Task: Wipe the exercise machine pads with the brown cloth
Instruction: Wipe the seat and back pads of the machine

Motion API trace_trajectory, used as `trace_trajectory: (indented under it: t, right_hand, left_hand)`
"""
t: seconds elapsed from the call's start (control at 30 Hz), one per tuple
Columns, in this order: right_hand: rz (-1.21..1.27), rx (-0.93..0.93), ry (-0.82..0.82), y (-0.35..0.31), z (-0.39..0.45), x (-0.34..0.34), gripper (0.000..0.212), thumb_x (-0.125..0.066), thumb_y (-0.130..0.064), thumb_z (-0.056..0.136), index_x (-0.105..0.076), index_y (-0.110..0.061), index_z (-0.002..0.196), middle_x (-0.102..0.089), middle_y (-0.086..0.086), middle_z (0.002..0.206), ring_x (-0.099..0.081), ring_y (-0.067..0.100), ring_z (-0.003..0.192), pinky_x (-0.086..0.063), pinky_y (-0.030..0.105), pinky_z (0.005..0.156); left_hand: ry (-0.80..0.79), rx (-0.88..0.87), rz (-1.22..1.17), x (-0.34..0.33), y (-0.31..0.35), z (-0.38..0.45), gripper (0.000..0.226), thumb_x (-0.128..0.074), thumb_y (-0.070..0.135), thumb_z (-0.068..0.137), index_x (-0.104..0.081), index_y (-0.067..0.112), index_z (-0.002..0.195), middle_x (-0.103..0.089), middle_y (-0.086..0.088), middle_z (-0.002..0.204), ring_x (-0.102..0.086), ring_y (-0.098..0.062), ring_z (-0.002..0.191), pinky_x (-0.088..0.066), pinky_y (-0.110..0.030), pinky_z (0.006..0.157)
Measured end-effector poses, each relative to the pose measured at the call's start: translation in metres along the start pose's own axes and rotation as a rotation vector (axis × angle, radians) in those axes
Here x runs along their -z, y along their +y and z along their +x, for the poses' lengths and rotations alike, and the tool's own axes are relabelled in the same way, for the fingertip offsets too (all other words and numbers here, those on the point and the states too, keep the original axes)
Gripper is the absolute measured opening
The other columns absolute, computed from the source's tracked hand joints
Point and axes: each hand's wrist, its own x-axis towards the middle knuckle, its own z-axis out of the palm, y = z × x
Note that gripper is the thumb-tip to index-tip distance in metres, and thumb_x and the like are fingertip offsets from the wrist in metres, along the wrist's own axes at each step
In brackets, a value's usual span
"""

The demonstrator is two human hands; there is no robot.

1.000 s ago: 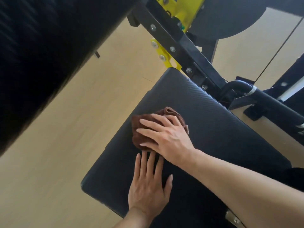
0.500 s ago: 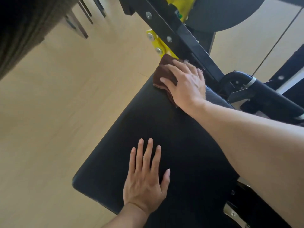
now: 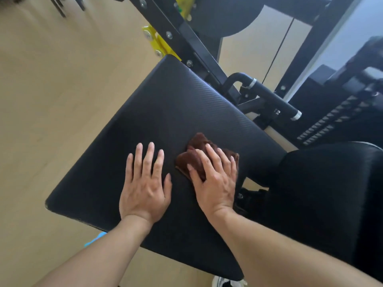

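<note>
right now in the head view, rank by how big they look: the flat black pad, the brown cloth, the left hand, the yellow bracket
1. flat black pad
2. left hand
3. brown cloth, partly hidden under the right hand
4. yellow bracket, farther off and partly hidden

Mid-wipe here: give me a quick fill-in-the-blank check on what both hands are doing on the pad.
1. The right hand presses the ___ cloth.
2. The left hand lies ___ on the pad, fingers spread.
3. The cloth lies to the ___ of the left hand.

Missing words: brown; flat; right

Your right hand (image 3: 215, 179) presses brown cloth (image 3: 195, 155) on black pad (image 3: 165, 104); left hand (image 3: 145, 183) flat beside it (fingers spread).
</note>
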Motion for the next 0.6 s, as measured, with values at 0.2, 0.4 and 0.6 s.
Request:
trace_trajectory:
  t: [0.2,0.4,0.6]
  right_hand:
    - [0.068,-0.054,-0.004,0.003,0.022,0.001,0.053,-0.036,-0.060,0.098,-0.052,-0.038,0.143,-0.046,-0.009,0.156,-0.030,0.020,0.151,-0.013,0.048,0.127]
    - [0.122,-0.385,0.032,-0.002,0.067,0.006,0.044,-0.042,-0.053,0.101,-0.046,-0.042,0.143,-0.035,-0.012,0.161,-0.020,0.016,0.152,0.002,0.040,0.126]
    - [0.232,-0.974,0.335,0.071,0.081,0.019,0.047,-0.047,-0.041,0.104,-0.044,-0.028,0.149,-0.039,0.001,0.159,-0.030,0.023,0.147,-0.023,0.043,0.121]
  left_hand:
    - [0.011,0.004,0.025,-0.001,0.001,0.002,0.069,-0.038,0.047,0.097,-0.034,0.007,0.153,-0.025,-0.019,0.164,-0.011,-0.037,0.155,-0.018,-0.057,0.124]
    - [0.041,-0.001,0.000,-0.001,0.001,0.001,0.070,-0.040,0.045,0.094,-0.038,0.005,0.151,-0.028,-0.019,0.163,-0.012,-0.037,0.155,-0.018,-0.057,0.123]
    - [0.092,-0.004,-0.044,-0.003,0.001,0.001,0.070,-0.038,0.045,0.093,-0.040,0.004,0.149,-0.031,-0.019,0.161,-0.015,-0.038,0.155,-0.015,-0.056,0.125]
